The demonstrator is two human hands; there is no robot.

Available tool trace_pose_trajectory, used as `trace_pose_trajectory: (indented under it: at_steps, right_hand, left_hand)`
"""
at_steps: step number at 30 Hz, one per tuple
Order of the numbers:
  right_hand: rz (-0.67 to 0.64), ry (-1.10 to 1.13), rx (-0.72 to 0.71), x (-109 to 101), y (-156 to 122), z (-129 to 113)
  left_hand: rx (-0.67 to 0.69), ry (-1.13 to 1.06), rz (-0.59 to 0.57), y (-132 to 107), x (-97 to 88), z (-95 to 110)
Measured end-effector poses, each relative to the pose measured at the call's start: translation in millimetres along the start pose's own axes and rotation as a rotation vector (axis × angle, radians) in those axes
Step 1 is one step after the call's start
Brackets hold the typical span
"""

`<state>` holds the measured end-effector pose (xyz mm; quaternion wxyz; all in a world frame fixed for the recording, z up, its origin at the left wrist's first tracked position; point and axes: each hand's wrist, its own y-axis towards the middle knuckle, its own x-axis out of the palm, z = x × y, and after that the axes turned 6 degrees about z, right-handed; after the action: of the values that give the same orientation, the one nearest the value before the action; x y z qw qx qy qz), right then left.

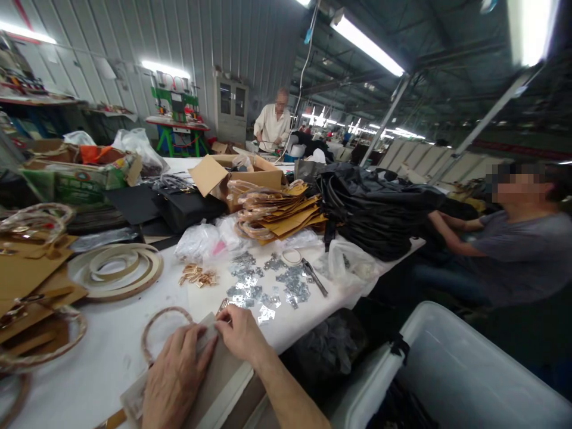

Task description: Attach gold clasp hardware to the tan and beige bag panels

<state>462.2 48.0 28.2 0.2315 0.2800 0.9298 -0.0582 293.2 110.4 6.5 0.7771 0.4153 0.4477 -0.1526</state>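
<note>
A half-made bag (pixel 226 375) with a grey-beige inner side lies at the table's near edge, below my hands. My left hand (pixel 174 375) is draped over its upper edge, fingers bent and gripping it. At the far corner of that edge, my right hand (pixel 239 333) pinches the material between thumb and fingers; the exact pinch point is partly hidden. A small gold-coloured metal fitting (pixel 223 305) shows just beyond my right fingertips. A wrapped round handle (pixel 165 313) stands out behind my left hand.
Flat metal plates (pixel 250 286), gold fittings (pixel 199 275) and pliers-like tool (pixel 315 278) lie ahead. Tape rolls (pixel 152 268) and tan bag pieces (pixel 31 268) sit left. Stacked tan bags (pixel 290 217), black bags (pixel 366 208) stand behind. A plastic bin (pixel 482 357) and seated person (pixel 527 238) are right.
</note>
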Motion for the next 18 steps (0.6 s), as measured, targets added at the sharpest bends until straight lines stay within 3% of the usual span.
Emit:
trace_pose_trajectory:
  at_steps: [6, 14, 18]
  right_hand:
    - [0.027, 0.024, 0.01, 8.0, -1.0, -1.6]
    - [0.053, 0.312, 0.195, 20.6, 1.6, 13.8]
    - [0.06, 0.385, 0.205, 20.9, 1.3, 10.8]
  left_hand:
    - [-0.032, -0.026, -0.015, -0.5, 0.1, -3.8]
    - [-0.039, -0.046, 0.008, 0.0, -2.3, -1.5]
    - [-0.087, -0.106, -0.015, 2.3, -2.9, -3.3]
